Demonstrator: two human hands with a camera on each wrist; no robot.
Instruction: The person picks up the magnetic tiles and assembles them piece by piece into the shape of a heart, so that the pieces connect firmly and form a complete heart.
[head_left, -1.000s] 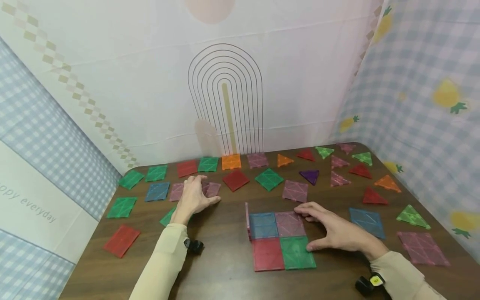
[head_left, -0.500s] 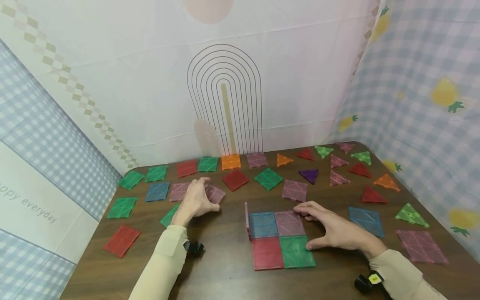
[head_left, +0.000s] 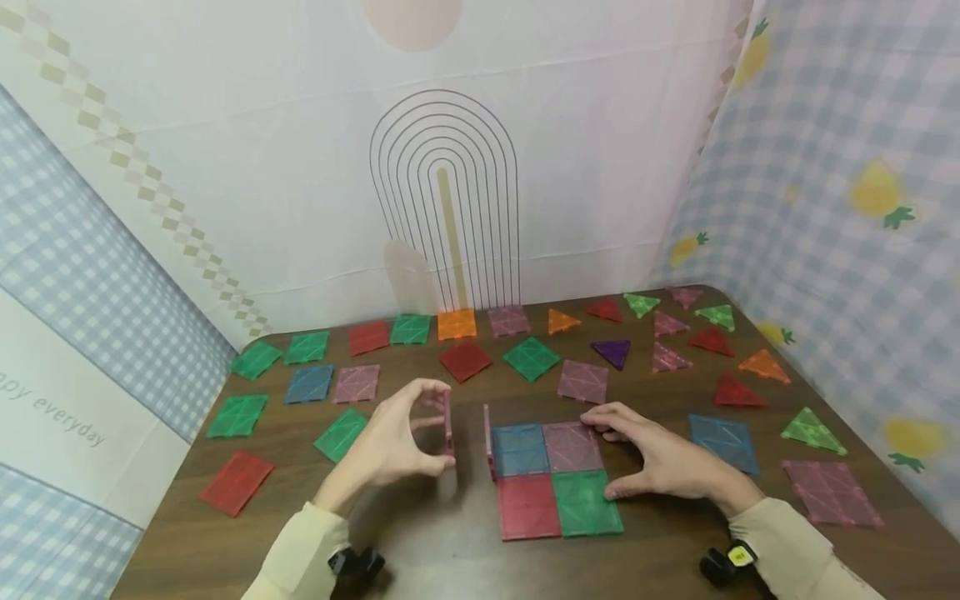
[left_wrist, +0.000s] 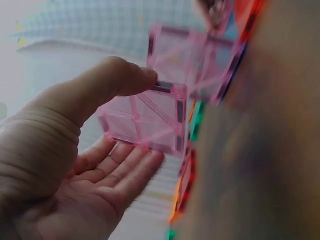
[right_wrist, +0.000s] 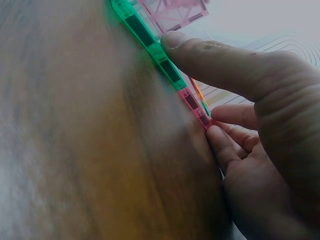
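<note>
Four-square block lies flat at the table's middle: blue (head_left: pixel 520 450), pink (head_left: pixel 572 447), red (head_left: pixel 528 507) and green (head_left: pixel 587 504) magnetic tiles edge to edge. Along the blue tile's left side a pink magnetic tile (head_left: pixel 488 442) stands upright. Left of it my left hand (head_left: pixel 390 442) holds another pink magnetic tile (left_wrist: pixel 150 120) on edge, thumb on one edge and fingertips on the opposite one. My right hand (head_left: pixel 656 458) holds the block's right side, its thumb on the green tile's edge and bent fingers at the flat pink tile's far corner.
Loose square tiles lie at the left and back, among them a green one (head_left: pixel 341 434) beside my left hand and a red one (head_left: pixel 237 482). Several triangles, one purple (head_left: pixel 611 353), are at the back right. A blue tile (head_left: pixel 724 443) lies beyond my right wrist.
My left hand has picked the pink tile up from the back row, turned it upright and brought it right and nearer, towards the block. My right hand stays at the block.
</note>
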